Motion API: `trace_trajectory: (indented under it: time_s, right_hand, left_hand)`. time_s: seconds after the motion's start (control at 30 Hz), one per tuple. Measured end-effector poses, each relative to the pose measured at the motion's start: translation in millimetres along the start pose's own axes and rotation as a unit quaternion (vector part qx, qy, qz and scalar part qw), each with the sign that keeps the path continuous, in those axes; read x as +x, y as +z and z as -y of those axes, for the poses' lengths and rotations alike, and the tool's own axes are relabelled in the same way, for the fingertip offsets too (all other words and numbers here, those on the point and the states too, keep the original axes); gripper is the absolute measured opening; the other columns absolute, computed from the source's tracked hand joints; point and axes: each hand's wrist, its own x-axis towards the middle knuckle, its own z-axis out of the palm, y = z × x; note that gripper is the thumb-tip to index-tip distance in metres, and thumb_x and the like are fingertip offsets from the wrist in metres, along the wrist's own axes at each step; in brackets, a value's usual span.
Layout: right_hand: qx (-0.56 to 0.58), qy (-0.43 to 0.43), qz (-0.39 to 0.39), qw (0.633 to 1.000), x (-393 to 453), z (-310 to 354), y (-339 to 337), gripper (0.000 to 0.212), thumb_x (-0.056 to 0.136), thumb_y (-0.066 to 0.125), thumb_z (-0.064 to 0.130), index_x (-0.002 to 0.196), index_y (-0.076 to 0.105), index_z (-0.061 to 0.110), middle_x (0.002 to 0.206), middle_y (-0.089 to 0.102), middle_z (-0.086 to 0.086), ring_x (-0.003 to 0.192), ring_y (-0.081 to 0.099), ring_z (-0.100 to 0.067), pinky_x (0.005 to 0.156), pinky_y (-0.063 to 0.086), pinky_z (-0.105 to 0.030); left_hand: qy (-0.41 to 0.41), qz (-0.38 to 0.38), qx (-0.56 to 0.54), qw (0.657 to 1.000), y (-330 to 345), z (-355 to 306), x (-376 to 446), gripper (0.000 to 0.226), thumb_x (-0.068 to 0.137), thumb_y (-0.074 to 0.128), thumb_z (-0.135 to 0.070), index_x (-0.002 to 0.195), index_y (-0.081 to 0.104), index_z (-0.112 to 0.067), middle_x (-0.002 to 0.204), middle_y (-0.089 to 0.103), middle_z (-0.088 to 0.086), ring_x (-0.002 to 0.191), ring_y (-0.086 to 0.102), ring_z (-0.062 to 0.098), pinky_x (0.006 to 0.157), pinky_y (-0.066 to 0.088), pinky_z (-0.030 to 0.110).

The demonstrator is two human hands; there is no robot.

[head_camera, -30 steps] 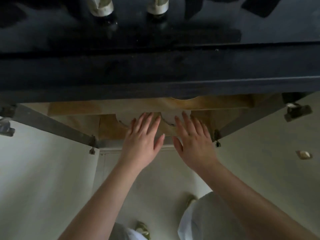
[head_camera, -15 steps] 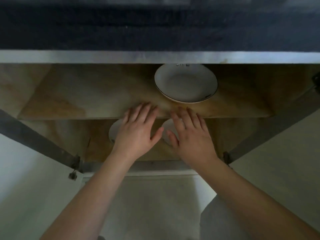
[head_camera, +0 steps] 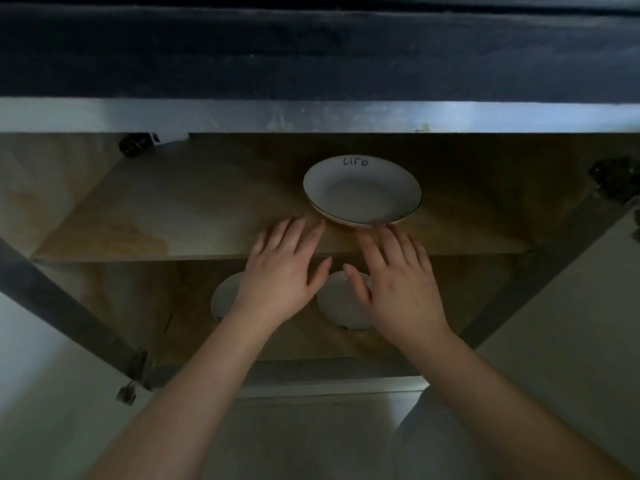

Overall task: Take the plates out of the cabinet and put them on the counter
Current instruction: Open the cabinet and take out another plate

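Observation:
A white plate (head_camera: 362, 192) with a thin dark rim and handwriting on its far edge lies on the upper shelf (head_camera: 180, 216) of the open cabinet. Two more white plates sit on the lower shelf: one on the left (head_camera: 225, 296), mostly hidden behind my left wrist, and one on the right (head_camera: 341, 306), partly covered by my right hand. My left hand (head_camera: 285, 271) and my right hand (head_camera: 398, 282) are stretched forward side by side, fingers straight, their fingertips near the front rim of the upper plate. Neither hand holds anything.
The dark counter edge (head_camera: 311, 53) with a metal strip (head_camera: 311, 116) runs above the cabinet opening. Both cabinet doors stand open, left (head_camera: 52, 375) and right (head_camera: 571, 323). Hinges (head_camera: 133, 379) sit on the frame. A small dark object (head_camera: 135, 144) lies at the upper shelf's back left.
The view has dropped lower and closer into the cabinet, revealing the upper plate fully. Both hands have moved forward from the lower shelf's front to the upper shelf, near the plate's rim.

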Motion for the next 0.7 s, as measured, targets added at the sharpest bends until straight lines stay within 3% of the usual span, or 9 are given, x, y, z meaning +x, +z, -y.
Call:
trace_trajectory:
  time_s: [0.13, 0.27, 0.47, 0.7]
  right_hand:
    - [-0.011, 0.005, -0.010, 1.000, 12.6, -11.6, -1.9, 0.056, 0.100, 0.032, 0.050, 0.144, 0.041, 0.016, 0.150, 0.041, -0.012, 0.138, 0.037, -0.031, 0.114, 0.023, -0.045]
    - [-0.016, 0.015, 0.012, 1.000, 22.6, -20.7, 6.3, 0.058, 0.100, 0.030, 0.051, 0.147, 0.037, 0.018, 0.154, 0.037, -0.010, 0.142, 0.031, -0.030, 0.115, 0.022, -0.047]
    - [-0.013, 0.022, 0.021, 0.999, 25.0, -22.7, 6.2, 0.059, 0.099, 0.025, 0.052, 0.144, 0.043, 0.018, 0.145, 0.047, -0.010, 0.139, 0.034, -0.029, 0.115, 0.021, -0.049]
    - [0.030, 0.002, 0.004, 1.000, 11.6, -24.1, -4.0, 0.055, 0.099, 0.026, 0.049, 0.138, 0.050, 0.019, 0.140, 0.052, -0.006, 0.136, 0.039, -0.025, 0.114, 0.025, -0.047]
  left_hand:
    - [0.006, -0.033, -0.032, 0.999, -3.2, -14.1, 18.0, 0.060, 0.098, 0.027, -0.055, 0.152, 0.024, -0.028, 0.157, 0.033, 0.008, 0.145, 0.027, 0.030, 0.114, 0.026, 0.051]
    - [-0.004, -0.009, -0.034, 0.999, 3.6, -22.6, 34.1, 0.061, 0.098, 0.018, -0.058, 0.150, 0.030, -0.028, 0.162, 0.023, 0.006, 0.149, 0.014, 0.029, 0.116, 0.022, 0.053]
    - [-0.013, -0.022, -0.048, 0.999, 3.3, -24.6, 41.4, 0.062, 0.097, 0.017, -0.056, 0.136, 0.050, -0.021, 0.158, 0.030, 0.011, 0.147, 0.019, 0.032, 0.113, 0.024, 0.057]
    - [0.009, -0.050, -0.065, 0.997, -4.9, -27.2, 26.9, 0.062, 0.099, 0.016, -0.053, 0.122, 0.061, -0.016, 0.152, 0.037, 0.013, 0.145, 0.024, 0.033, 0.111, 0.030, 0.057]
